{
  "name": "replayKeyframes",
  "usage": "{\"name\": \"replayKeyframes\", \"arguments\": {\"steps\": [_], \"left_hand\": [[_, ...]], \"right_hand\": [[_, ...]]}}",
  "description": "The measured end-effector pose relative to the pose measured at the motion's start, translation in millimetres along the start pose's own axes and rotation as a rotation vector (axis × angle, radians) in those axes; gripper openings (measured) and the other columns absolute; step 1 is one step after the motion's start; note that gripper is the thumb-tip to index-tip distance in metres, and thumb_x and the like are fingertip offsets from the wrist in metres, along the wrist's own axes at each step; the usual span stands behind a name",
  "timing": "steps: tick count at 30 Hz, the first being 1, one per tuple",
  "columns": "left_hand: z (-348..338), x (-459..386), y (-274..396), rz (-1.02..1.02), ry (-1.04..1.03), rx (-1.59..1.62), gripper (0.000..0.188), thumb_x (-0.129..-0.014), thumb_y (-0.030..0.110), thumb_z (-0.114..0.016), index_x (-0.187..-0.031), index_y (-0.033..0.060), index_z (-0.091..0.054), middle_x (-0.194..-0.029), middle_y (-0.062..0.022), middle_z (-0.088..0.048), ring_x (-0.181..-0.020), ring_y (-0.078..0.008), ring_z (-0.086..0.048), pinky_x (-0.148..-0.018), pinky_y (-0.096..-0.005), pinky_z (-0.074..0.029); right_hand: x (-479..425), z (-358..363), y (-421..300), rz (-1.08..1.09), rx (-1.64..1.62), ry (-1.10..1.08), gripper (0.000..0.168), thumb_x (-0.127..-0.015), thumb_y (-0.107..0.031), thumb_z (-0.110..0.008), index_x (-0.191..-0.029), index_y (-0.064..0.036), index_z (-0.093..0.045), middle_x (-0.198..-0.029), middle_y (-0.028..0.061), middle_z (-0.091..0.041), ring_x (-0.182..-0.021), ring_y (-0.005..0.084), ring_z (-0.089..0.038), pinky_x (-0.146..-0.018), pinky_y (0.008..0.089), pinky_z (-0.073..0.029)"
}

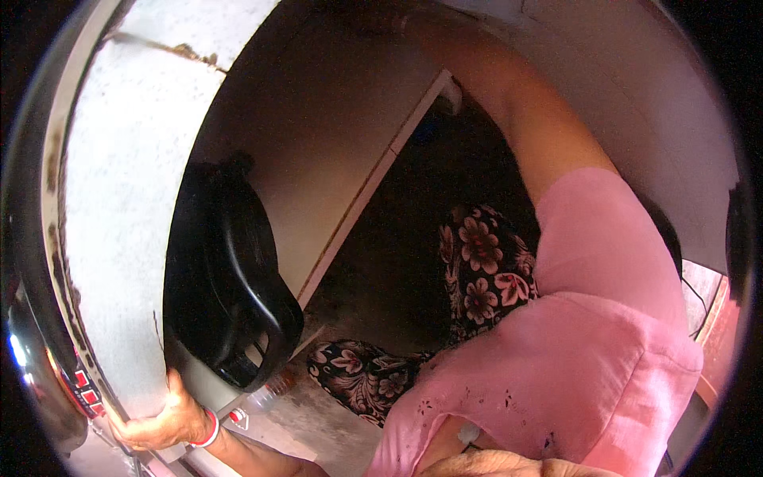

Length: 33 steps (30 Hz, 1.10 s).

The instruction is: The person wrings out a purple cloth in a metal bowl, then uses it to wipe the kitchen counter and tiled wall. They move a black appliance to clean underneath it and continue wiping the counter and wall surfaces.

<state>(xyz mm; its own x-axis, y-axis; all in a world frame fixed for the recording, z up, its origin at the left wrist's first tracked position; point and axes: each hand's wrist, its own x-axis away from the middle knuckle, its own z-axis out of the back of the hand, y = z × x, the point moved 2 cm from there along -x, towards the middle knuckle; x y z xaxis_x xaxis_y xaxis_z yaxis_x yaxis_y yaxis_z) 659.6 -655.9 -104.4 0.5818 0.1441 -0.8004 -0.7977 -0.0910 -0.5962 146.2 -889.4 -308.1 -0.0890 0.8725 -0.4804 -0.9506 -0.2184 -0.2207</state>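
At the lower left, my left hand (161, 420) grips the front edge of a white stone-like slab (125, 208), with the thumb on the near side. A red and white bangle (210, 428) circles that wrist. My right arm reaches up into a shadowed recess under the slab, and my right hand (378, 25) is a dim shape at its top. Darkness hides its fingers and whatever they touch. Nearest to that forearm is the upper corner of an upright pale panel (322, 173), with a small whitish object (451, 97) beside it.
A glossy black moulded plastic object (238, 280) stands under the slab against the panel. Below it, a clear bottle (262, 396) is on the concrete floor (334, 417). My bent legs in floral trousers (483, 268) are close to the dark opening. A pale wall (661, 137) rises at right.
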Motion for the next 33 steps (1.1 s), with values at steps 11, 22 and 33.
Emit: {"name": "replayKeyframes", "arguments": {"steps": [11, 22, 33], "left_hand": [[10.5, -22.4, 32.9, 0.081, -0.094, 0.082, 0.081, -0.049, 0.064, -0.084, -0.106, 0.0099, -0.061, -0.092, -0.0070, -0.064, -0.085, -0.0318, -0.060, -0.075, -0.0456, -0.044], [14.7, -36.3, 32.7, 0.187, -0.183, 0.086, 0.082, -0.045, 0.054, -0.088, -0.110, 0.0153, -0.057, -0.097, -0.0045, -0.062, -0.089, -0.0302, -0.058, -0.074, -0.0445, -0.040], [27.1, -50.9, 18.8, 0.147, -0.167, 0.080, 0.078, -0.048, 0.054, -0.088, -0.110, 0.0168, -0.057, -0.098, -0.0027, -0.064, -0.087, -0.0284, -0.060, -0.074, -0.0432, -0.041]], "right_hand": [[133.5, 11.3, 11.7, -0.283, 0.194, 0.462, 0.044, -0.088, -0.025, -0.050, -0.129, -0.009, -0.053, -0.130, 0.0186, -0.051, -0.115, 0.0346, -0.051, -0.096, 0.0487, -0.041], [178.8, -108.1, -174.3, -0.992, -0.765, 0.660, 0.035, -0.097, -0.015, -0.042, -0.129, 0.000, -0.040, -0.126, 0.0196, -0.046, -0.115, 0.0298, -0.044, -0.100, 0.0380, -0.037], [201.7, -99.3, -298.6, -0.882, -0.730, 0.587, 0.032, -0.098, -0.015, -0.039, -0.123, 0.006, -0.038, -0.120, 0.0226, -0.044, -0.106, 0.0318, -0.044, -0.099, 0.0412, -0.034]]}}
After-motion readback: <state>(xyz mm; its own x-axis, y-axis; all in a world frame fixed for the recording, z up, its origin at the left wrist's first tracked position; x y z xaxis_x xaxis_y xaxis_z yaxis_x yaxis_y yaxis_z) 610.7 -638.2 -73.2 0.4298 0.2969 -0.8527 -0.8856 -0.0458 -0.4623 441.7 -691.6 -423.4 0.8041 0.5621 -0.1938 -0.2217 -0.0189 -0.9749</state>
